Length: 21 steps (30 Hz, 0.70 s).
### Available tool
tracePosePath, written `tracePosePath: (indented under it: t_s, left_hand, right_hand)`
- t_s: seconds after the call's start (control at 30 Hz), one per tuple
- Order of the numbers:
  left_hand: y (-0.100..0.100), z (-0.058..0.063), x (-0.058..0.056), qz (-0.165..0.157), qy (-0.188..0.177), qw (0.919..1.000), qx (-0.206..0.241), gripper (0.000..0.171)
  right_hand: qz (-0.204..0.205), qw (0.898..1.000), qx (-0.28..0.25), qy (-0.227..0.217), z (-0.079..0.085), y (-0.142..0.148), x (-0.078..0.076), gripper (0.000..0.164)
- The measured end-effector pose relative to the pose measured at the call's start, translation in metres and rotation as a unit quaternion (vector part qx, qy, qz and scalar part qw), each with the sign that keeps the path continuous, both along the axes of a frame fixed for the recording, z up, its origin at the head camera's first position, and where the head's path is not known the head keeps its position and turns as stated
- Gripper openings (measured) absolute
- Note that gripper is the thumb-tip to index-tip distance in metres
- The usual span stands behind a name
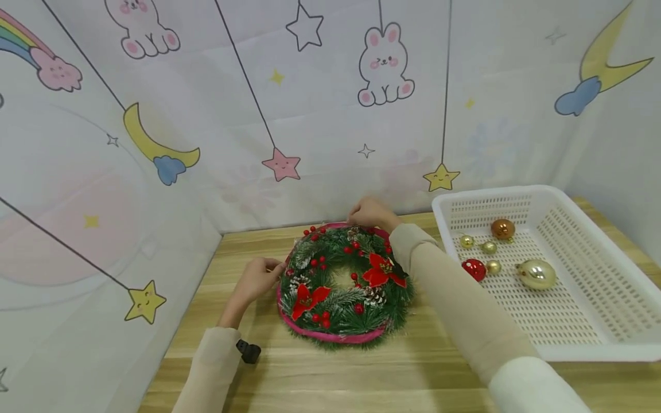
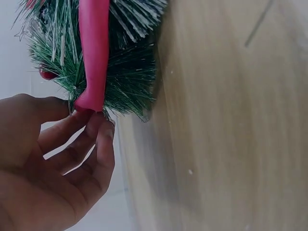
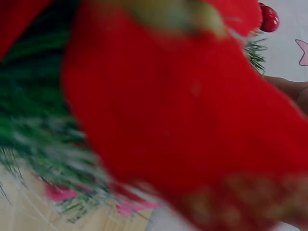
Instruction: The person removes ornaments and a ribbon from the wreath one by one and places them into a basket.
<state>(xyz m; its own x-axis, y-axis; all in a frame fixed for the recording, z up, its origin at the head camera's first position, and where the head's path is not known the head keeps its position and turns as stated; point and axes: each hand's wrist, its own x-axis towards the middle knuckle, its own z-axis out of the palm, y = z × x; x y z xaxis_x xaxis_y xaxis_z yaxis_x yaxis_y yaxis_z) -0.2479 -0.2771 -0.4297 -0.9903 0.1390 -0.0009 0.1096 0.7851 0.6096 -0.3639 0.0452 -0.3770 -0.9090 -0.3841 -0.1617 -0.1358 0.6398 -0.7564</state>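
Observation:
A green Christmas wreath [image 1: 335,298] with red poinsettias [image 1: 381,271], berries and pinecones lies on the wooden table. Round its outer side runs a pink ribbon [image 1: 351,338]. At the wreath's left edge, my left hand [image 1: 256,280] pinches the ribbon between thumb and fingers; the left wrist view shows the ribbon [image 2: 95,48] ending bunched at those fingertips. My right hand [image 1: 373,212] reaches over to the far edge, its curled fingers gripping the ribbon there. A red poinsettia petal [image 3: 159,106] fills most of the right wrist view and hides the right fingertips.
To the right stands a white perforated basket [image 1: 594,350]. Inside it lie several ornaments, among them a large gold bauble [image 1: 537,274], a red one [image 1: 474,269] and a copper one [image 1: 503,229]. A printed curtain [image 1: 330,115] hangs behind the wooden table [image 1: 330,384].

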Motion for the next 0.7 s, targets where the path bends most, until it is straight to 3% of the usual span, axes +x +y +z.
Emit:
tracePosePath:
  t_s: [0.23,0.47,0.63,0.7]
  left_hand:
    - [0.003,-0.001,0.002,0.045,0.006,0.9988,0.020,0.032]
    - [0.008,0.005,0.005,0.109,0.024,0.9927,0.046,0.033]
    - [0.012,0.008,0.011,0.132,0.018,0.9864,0.096,0.034]
    - [0.014,0.010,0.013,0.138,0.012,0.9829,0.121,0.034]
  right_hand:
    - [0.009,0.999,0.031,-0.030,-0.005,-0.003,-0.005,0.062]
    - [-0.002,0.999,-0.029,-0.028,0.000,0.000,0.000,0.059]
    - [0.013,0.997,-0.069,-0.009,0.012,0.004,0.008,0.033]
    - [0.022,0.997,-0.079,-0.004,0.018,0.006,0.011,0.035]
